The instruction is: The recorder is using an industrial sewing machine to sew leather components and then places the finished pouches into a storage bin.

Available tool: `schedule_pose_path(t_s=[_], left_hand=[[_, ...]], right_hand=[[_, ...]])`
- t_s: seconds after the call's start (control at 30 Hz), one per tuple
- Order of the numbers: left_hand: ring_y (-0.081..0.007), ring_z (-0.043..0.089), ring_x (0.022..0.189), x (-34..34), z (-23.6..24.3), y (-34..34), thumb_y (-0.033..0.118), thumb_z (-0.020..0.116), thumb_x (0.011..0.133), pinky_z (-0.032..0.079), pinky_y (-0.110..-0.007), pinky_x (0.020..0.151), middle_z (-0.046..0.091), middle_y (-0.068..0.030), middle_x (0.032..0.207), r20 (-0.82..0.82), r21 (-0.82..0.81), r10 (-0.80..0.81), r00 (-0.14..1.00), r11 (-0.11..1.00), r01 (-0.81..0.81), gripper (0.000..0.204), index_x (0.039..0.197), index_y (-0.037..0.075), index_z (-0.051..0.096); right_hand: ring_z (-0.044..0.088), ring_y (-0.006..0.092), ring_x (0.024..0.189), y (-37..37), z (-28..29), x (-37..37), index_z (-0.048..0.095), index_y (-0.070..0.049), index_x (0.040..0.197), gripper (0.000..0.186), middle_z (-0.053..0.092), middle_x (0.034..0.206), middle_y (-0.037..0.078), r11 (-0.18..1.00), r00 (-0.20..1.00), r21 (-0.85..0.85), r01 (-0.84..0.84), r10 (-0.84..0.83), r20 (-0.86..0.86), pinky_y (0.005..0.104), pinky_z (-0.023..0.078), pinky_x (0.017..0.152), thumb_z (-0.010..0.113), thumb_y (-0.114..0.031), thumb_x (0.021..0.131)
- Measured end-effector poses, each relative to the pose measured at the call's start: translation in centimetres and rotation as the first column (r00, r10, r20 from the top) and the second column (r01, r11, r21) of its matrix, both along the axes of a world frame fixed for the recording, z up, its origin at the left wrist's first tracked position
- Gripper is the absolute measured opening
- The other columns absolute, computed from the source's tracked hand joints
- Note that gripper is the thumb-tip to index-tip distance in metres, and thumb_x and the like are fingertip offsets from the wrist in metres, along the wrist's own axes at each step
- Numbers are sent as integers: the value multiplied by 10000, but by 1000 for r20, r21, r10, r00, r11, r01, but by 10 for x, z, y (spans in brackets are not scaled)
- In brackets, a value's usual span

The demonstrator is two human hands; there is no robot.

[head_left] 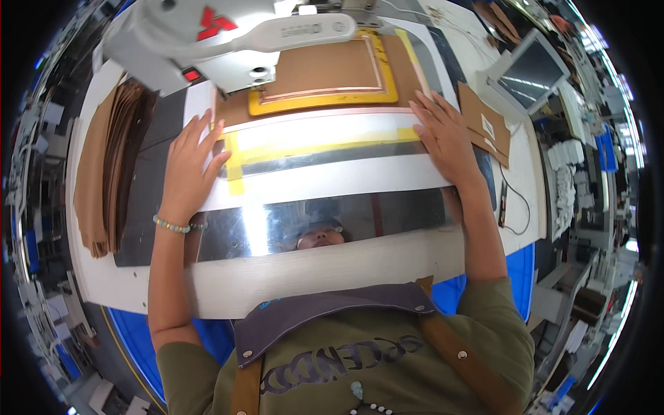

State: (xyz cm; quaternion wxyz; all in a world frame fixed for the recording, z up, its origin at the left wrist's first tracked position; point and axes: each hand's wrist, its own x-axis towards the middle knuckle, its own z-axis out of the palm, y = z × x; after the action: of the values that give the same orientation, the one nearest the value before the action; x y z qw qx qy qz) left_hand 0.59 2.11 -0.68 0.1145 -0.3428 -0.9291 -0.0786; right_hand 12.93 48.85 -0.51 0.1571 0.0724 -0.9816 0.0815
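the left hand [190,162] and right hand [443,135] are laid flat, fingers spread, clamped on nothing, on the two ends of a white template [325,149], seemingly to steady it under the sewing machine [207,48]. brown material [325,69] is framed in yellow behind it. a red mark is seen on the machine; a tan stack [107,173] lies left, a grey screen [529,72] right.

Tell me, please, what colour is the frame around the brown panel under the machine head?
Yellow: the frame borders the brown panel, seen in the head view.
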Motion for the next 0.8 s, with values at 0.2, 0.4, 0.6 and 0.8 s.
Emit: schedule_pose_path(t_s=[0.2, 0.4, 0.6, 0.8], left_hand=[[-362, 357, 1541, -1, -1, 6, 221, 622, 1012, 301, -489, 1226, 406, -128, 1670, 36, 58, -17, 999, 998, 15, 549, 1541, 102, 532], [-333, 313, 1570, -5, -1, 2, 274, 536, 1055, 238, -488, 1257, 378, -110, 1692, 97, -59, -6, 995, 998, 12, 538, 1575, 139, 507], [-343, 313, 1569, -7, -4, -3, 301, 528, 1073, 234, -489, 1261, 397, -110, 1683, 71, -3, -62, 996, 998, 62, 526, 1568, 122, 514], [-361, 333, 1560, -15, -9, -7, 318, 520, 1085, 244, -503, 1260, 405, -131, 1677, 66, 12, -91, 994, 996, 90, 513, 1560, 124, 522]], right_hand=[[389, 316, 1512, 4, -7, 3, 616, -111, 1465, 442, 520, 1595, 74, 1000, 1000, -14, -10, 10, -17, 464, 287, 1235, 541, -313, 1080], [396, 302, 1507, 2, -12, 2, 633, -133, 1443, 463, 535, 1573, 83, 1000, 999, 23, 19, -18, -50, 516, 298, 1226, 521, -410, 1090], [404, 287, 1502, 3, -16, 2, 650, -126, 1417, 478, 556, 1547, 88, 1000, 997, -19, 16, -18, -74, 525, 308, 1222, 504, -447, 1094], [435, 284, 1480, 1, -21, 0, 671, -138, 1393, 465, 582, 1522, 90, 1000, 994, 2, 31, -30, -103, 492, 351, 1189, 534, -452, 1079]])
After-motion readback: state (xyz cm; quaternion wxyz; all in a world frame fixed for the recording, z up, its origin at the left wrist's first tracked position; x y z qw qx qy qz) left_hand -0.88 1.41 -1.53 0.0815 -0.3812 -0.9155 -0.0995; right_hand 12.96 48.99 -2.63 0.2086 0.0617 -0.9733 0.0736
